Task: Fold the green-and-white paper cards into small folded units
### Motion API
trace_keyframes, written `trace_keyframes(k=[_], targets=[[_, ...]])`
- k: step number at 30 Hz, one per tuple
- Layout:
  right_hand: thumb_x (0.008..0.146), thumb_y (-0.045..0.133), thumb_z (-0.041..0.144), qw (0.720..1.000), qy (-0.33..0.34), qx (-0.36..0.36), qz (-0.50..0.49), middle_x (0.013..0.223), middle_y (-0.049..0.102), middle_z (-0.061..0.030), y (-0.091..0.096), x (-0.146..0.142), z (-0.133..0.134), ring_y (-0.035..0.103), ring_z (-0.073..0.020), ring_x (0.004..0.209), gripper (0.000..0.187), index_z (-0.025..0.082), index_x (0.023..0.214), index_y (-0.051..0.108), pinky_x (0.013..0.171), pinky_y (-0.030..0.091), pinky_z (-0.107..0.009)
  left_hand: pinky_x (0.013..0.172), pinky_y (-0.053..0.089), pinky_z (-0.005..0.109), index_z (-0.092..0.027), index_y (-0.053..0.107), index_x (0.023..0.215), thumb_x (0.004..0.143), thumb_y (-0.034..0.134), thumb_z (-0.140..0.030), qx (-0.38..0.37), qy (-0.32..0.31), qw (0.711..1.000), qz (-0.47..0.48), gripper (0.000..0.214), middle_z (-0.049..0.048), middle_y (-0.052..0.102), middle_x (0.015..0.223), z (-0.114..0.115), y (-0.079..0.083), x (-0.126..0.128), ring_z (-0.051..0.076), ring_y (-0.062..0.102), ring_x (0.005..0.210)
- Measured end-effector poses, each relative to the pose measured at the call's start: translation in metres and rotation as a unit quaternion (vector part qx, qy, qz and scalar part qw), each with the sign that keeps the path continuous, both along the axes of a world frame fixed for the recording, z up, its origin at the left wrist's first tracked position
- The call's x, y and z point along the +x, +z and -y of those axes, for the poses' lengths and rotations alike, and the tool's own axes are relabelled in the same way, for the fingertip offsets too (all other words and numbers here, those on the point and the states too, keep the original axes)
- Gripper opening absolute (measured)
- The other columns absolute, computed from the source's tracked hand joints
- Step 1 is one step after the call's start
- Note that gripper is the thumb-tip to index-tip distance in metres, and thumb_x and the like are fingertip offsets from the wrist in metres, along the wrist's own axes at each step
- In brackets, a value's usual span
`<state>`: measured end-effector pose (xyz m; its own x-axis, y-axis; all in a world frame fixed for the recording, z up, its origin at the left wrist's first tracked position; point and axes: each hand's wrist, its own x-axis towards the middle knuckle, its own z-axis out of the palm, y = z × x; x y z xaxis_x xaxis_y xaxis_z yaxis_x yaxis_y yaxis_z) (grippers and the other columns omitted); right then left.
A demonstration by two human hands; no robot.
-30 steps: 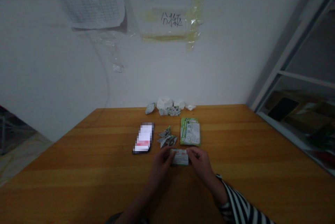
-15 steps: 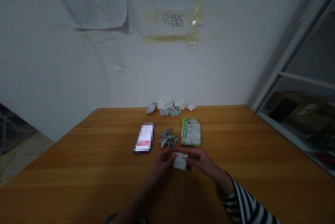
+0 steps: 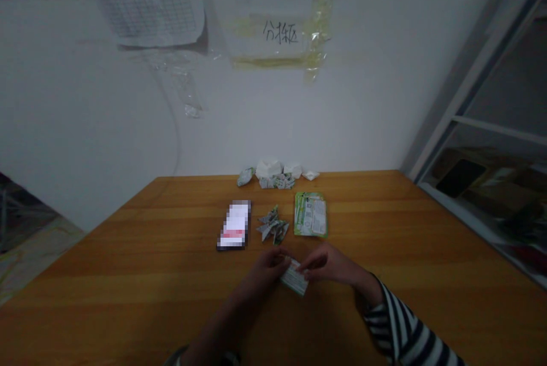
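Observation:
Both my hands hold one small folded paper slip (image 3: 294,278), white with green print, just above the wooden table (image 3: 128,275). My left hand (image 3: 265,272) pinches its left end. My right hand (image 3: 328,265), in a striped sleeve, pinches its upper right edge. The slip is tilted, its right end lower. Beyond my hands lie a small heap of folded paper pieces (image 3: 272,226) and a flat stack of green-and-white sheets (image 3: 311,215).
A phone (image 3: 234,227) lies left of the folded pieces. More crumpled and folded papers (image 3: 276,174) sit at the table's far edge by the wall. Taped papers hang on the wall (image 3: 273,41). A metal shelf (image 3: 491,143) stands on the right.
The slip has been folded narrower and turned from lying flat and level to slanted. Both hands have drawn slightly nearer to me.

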<state>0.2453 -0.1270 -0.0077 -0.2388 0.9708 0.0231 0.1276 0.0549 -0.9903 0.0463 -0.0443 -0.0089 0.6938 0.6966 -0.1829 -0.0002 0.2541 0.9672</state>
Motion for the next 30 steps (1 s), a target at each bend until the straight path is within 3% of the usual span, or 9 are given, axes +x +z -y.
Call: trace_keyframes(k=[8, 15, 21, 30], targets=[[0.057, 0.083, 0.043, 0.998, 0.046, -0.035, 0.009, 0.087, 0.075, -0.0062, -0.013, 0.003, -0.004, 0.068, -0.0188, 0.074, 0.056, 0.016, 0.106, 0.072, 0.072, 0.053, -0.031, 0.063, 0.046, 0.028, -0.014, 0.065, 0.084, 0.067, 0.076, -0.043, 0.02, -0.05, 0.998, -0.017, 0.036, 0.0043, 0.071, 0.072, -0.004, -0.007, -0.003, 0.018, 0.063, 0.065], [0.067, 0.079, 0.04, 0.998, 0.028, 0.015, 0.051, 0.085, 0.076, -0.0063, -0.013, 0.005, -0.003, 0.067, -0.0181, 0.07, 0.041, 0.018, 0.101, 0.075, 0.065, 0.05, -0.026, 0.062, 0.045, 0.028, -0.014, 0.066, 0.08, 0.066, 0.076, -0.045, 0.035, -0.062, 0.997, -0.033, 0.036, 0.0054, 0.071, 0.073, -0.003, 0.003, -0.003, 0.019, 0.063, 0.067], [0.077, 0.07, 0.042, 0.996, -0.014, 0.046, 0.071, 0.073, 0.076, -0.0063, -0.009, 0.0, -0.004, 0.065, -0.0154, 0.061, 0.03, 0.014, 0.086, 0.078, 0.057, 0.046, -0.022, 0.06, 0.044, 0.025, -0.015, 0.066, 0.082, 0.067, 0.077, -0.042, 0.024, -0.047, 0.998, -0.032, 0.033, 0.0018, 0.069, 0.07, -0.002, -0.002, -0.004, 0.015, 0.061, 0.064], [0.069, 0.077, 0.037, 0.998, -0.063, 0.017, 0.022, 0.072, 0.075, -0.0065, -0.013, 0.001, -0.006, 0.065, -0.0155, 0.061, 0.027, 0.013, 0.081, 0.078, 0.059, 0.049, -0.024, 0.062, 0.045, 0.025, -0.014, 0.064, 0.083, 0.064, 0.081, -0.037, -0.046, -0.033, 0.998, 0.028, 0.034, 0.0022, 0.069, 0.069, 0.0, 0.003, 0.0, 0.014, 0.062, 0.062]])
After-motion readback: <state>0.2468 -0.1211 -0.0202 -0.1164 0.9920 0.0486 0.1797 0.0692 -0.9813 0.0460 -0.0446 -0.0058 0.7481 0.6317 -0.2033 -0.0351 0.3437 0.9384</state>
